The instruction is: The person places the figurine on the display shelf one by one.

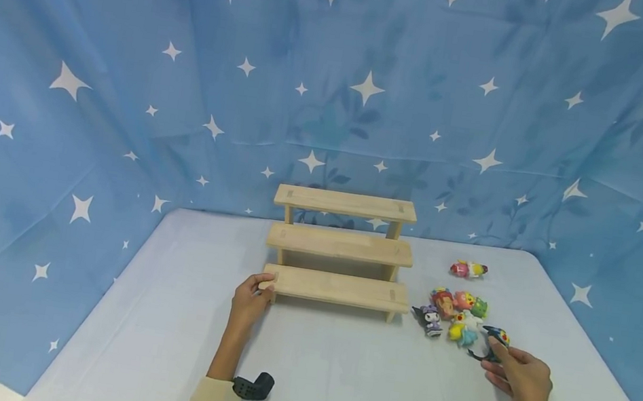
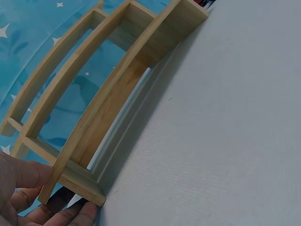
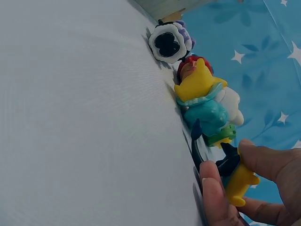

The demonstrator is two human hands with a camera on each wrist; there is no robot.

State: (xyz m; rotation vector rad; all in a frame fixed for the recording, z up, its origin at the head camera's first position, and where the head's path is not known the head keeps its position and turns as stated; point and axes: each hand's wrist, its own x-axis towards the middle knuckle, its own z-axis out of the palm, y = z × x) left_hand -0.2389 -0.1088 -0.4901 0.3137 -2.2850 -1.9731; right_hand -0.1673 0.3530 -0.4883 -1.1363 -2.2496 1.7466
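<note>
A three-tier wooden stand [image 1: 340,289] rises in steps at the middle of the table. My left hand [image 1: 250,300] grips the left end of its lowest step; in the left wrist view the thumb lies on the board and the fingers reach round the end support. At the right, my right hand [image 1: 521,378] pinches a small figurine between thumb and fingers. This figurine [image 3: 241,182] has a yellow body, dark pointed parts and a long dark tail, and the fingers hide part of it. Just left of it lies a cluster of figurines, including a blue-and-yellow one [image 3: 204,106].
A black-and-purple figurine [image 1: 431,320] lies at the cluster's left side, close to the stand. Behind the cluster is a pink-and-yellow figurine [image 1: 469,270] lying on its side. A blue star-patterned curtain [image 1: 364,117] hangs behind the white table [image 1: 346,375].
</note>
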